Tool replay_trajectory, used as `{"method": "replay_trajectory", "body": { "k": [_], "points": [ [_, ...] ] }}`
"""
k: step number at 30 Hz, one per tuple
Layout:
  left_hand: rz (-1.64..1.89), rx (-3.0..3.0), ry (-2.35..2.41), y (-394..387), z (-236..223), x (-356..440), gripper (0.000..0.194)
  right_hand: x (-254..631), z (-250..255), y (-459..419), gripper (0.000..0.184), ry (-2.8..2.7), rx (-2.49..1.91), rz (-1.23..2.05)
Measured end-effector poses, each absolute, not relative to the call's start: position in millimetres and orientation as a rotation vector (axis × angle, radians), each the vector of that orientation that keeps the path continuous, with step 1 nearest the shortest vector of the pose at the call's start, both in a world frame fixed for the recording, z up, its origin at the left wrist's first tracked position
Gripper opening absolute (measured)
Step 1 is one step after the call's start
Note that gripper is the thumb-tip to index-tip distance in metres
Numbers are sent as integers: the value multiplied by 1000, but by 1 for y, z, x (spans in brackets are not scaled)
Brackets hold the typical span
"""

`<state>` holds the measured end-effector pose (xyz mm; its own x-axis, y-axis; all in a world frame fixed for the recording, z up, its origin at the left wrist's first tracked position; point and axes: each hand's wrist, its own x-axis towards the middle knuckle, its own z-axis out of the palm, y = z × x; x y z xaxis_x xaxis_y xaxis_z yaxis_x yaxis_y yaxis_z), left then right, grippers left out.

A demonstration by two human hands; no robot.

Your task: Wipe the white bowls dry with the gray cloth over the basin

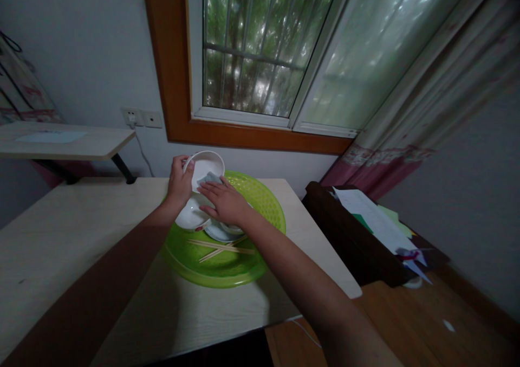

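Observation:
My left hand [181, 180] grips a white bowl [211, 163] by its left rim, tilted so that its inside faces me. Against the inside of that bowl, my right hand [225, 201] presses a grey-green cloth [210, 178] under its fingers. Below sits a large lime-green basket [227, 277] with a perforated wall. In it are a second white bowl [190, 218], a white dish [217, 232] partly hidden by my right hand, and several wooden chopsticks [221, 248] lying crossed near the front.
The basket stands on a pale wooden table [134, 291] under a barred window [260, 47]. At the left is a raised shelf [65, 145] on black legs. A dark cabinet [345, 231] with papers [377, 215] stands at the right, below a curtain [406, 117].

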<state>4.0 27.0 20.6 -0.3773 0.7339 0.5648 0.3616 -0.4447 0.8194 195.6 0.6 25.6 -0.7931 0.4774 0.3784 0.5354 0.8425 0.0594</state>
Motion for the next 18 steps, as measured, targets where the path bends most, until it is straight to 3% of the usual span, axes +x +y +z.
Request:
{"method": "replay_trajectory", "body": {
  "k": [9,18],
  "points": [
    [1846,1592,1464,31,20,7,34,200,25,9,52,-2527,-952,-490],
    [1871,1529,1464,24,23,8,30,197,24,4,54,-2572,-920,-422]
  ]
}}
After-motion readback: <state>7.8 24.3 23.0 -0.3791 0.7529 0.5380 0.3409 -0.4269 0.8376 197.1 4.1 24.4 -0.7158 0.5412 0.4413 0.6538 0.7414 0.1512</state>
